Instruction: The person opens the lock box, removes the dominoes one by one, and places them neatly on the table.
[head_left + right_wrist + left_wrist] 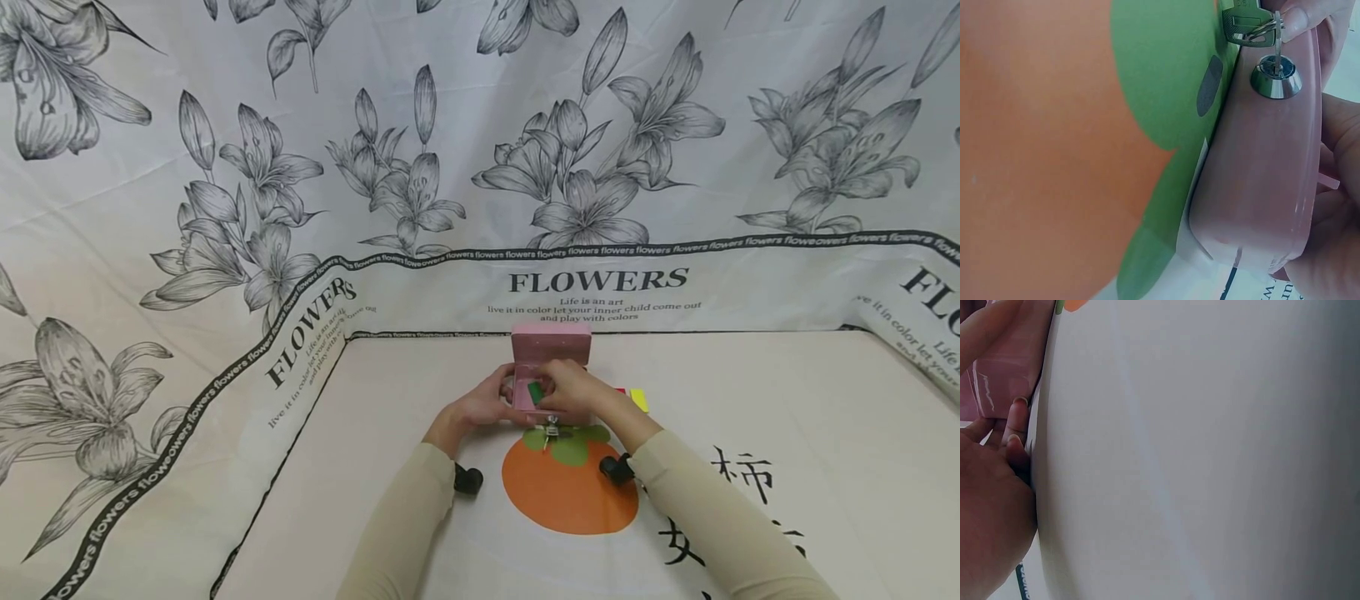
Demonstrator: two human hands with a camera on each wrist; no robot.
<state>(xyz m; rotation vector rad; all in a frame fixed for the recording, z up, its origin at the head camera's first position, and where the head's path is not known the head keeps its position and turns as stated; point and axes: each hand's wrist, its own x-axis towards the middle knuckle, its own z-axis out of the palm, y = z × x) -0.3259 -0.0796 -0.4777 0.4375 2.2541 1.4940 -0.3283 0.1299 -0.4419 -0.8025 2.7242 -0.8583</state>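
A pink lockable box (551,411) stands near the back of the table with its lid (551,343) raised. My left hand (483,402) grips the box's left side. In the left wrist view its fingers lie curled at the box's end. The right hand (573,385) reaches in over the open box and pinches a small green block (536,392). Part of that block is hidden behind the fingers. At the front, a key (1278,44) sits in the round metal lock (1277,78). A second key (1247,25) hangs on the ring, close to the left thumb tip (1295,24).
Right of the box lie a yellow piece (639,400) and a red piece (620,391), partly behind the right forearm. An orange persimmon print (570,487) and black characters mark the tabletop cloth (375,433). Flower-printed fabric (420,292) rises behind and at both sides.
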